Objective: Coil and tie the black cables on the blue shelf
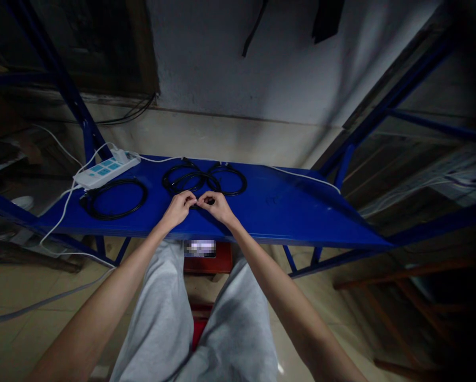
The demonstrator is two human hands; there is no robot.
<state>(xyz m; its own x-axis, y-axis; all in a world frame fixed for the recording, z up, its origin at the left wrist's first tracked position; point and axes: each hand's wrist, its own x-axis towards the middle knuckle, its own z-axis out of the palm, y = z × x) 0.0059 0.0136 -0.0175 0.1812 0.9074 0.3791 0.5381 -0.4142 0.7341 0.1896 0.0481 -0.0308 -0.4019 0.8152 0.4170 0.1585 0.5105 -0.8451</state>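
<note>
My left hand (179,206) and my right hand (217,205) meet over the front part of a blue metal shelf (285,209). Both are closed in a pinch on the near end of a coiled black cable (188,180) that lies just beyond the fingertips. A second black coil (230,178) overlaps it on the right. Another black cable loop (114,199) lies apart to the left.
A white power strip (105,168) with blue sockets sits at the shelf's back left, its white cords trailing off the left edge and along the back. Blue rack posts (69,93) rise on both sides. A red stool (218,260) stands below, between my grey-trousered knees.
</note>
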